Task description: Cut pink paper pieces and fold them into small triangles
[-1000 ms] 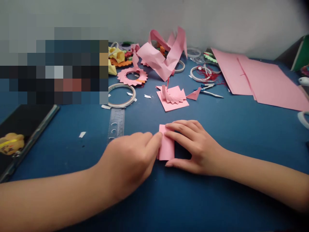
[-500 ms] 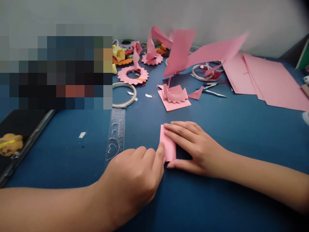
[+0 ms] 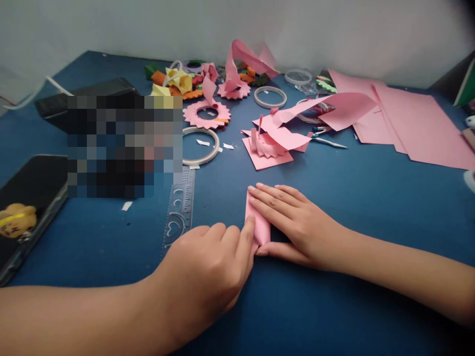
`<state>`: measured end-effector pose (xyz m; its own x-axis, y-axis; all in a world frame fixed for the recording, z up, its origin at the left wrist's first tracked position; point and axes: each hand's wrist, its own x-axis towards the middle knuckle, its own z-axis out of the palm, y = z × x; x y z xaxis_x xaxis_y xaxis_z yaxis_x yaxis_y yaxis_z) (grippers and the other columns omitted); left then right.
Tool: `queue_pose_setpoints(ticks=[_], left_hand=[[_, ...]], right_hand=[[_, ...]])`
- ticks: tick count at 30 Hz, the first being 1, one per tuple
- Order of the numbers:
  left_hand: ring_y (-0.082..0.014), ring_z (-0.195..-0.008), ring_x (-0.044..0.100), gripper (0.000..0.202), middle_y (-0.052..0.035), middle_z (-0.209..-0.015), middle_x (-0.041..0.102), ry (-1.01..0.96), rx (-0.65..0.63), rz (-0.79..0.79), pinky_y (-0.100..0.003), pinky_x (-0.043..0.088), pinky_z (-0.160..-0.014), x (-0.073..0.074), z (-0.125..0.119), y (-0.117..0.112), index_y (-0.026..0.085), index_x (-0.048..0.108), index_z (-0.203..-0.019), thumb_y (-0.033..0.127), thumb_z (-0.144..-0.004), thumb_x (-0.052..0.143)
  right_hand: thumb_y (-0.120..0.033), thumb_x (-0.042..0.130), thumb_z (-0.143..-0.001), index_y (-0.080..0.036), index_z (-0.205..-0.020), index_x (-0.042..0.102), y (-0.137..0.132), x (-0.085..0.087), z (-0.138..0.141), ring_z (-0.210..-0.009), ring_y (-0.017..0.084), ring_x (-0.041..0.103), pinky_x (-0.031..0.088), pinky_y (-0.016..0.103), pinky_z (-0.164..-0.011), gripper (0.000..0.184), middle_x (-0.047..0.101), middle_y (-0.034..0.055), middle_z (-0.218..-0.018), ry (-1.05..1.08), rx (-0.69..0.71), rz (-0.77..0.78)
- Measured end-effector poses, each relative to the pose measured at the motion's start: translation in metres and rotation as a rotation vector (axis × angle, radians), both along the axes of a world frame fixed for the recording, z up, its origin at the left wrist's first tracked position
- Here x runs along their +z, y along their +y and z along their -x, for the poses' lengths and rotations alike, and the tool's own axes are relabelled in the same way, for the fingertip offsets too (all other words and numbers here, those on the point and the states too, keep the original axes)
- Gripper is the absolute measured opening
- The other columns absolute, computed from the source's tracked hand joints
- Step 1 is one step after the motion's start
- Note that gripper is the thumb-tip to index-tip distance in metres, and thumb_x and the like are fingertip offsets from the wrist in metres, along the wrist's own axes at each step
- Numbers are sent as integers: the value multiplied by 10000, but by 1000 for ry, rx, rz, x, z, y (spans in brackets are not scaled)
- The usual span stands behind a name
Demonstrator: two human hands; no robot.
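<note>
A small folded piece of pink paper (image 3: 261, 228) lies on the blue table between my hands. My left hand (image 3: 213, 264) is closed at its lower left edge, with the index fingertip pressed on the paper and the thumb hidden. From the other side my right hand (image 3: 297, 225) lies with its fingers stretched flat over the upper part, the thumb spread near the lower corner. The paper's lower corner is lifted a little. Just beyond it stand a square pink paper stack (image 3: 260, 160) and a toothed, folded pink paper piece (image 3: 273, 147).
A clear ruler (image 3: 180, 202) lies left of the paper, below a tape roll (image 3: 200, 160). Farther back are a toothed pink paper ring (image 3: 191, 116), another roll (image 3: 270, 105) and large pink sheets (image 3: 423, 123). A phone (image 3: 37, 188) lies at left; a pixelated patch hides part of the table.
The long pink strips behind my hands, raised and blurred before, have dropped down over the toothed piece. The small paper's lower corner now lifts, and my right fingers have shifted slightly left.
</note>
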<state>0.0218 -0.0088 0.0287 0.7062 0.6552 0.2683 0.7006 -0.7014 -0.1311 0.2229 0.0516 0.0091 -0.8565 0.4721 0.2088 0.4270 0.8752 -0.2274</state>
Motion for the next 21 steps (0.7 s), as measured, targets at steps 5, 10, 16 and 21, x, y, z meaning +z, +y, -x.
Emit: queue_pose_setpoints(ticks=[5, 10, 16, 21], left_hand=[[-187, -452, 545, 411, -11, -568, 559, 49, -13, 17, -318, 431, -352, -1, 1, -1, -6, 607, -1136, 84, -746, 518], [-175, -437, 526, 375, 4, -553, 542, 64, -31, -2, -314, 425, -357, -1, 2, 0, 14, 626, -1110, 69, -758, 509], [-155, -415, 496, 356, 13, -528, 520, 94, -24, -44, -289, 394, -362, 1, 3, -2, 40, 648, -1067, 32, -767, 457], [-158, -399, 487, 347, 19, -510, 508, 81, -15, -57, -291, 381, -344, 1, 3, -2, 53, 664, -1047, 33, -748, 489]], right_hand=[[-570, 332, -935, -30, -1372, 411, 1, 1, 1, -1373, 244, 346, 331, 438, -1114, 699, 380, 156, -1454, -56, 4, -36], [-562, 313, -944, -25, -1374, 406, 1, 2, 1, -1377, 241, 340, 329, 447, -1114, 694, 379, 162, -1451, -58, 11, -26], [-548, 333, -945, -35, -1380, 402, 1, 1, 1, -1379, 237, 335, 326, 446, -1116, 676, 379, 157, -1452, -55, 5, -25], [-553, 333, -944, -27, -1374, 407, 0, 2, 1, -1370, 242, 351, 334, 445, -1111, 684, 374, 147, -1457, -74, -1, -47]])
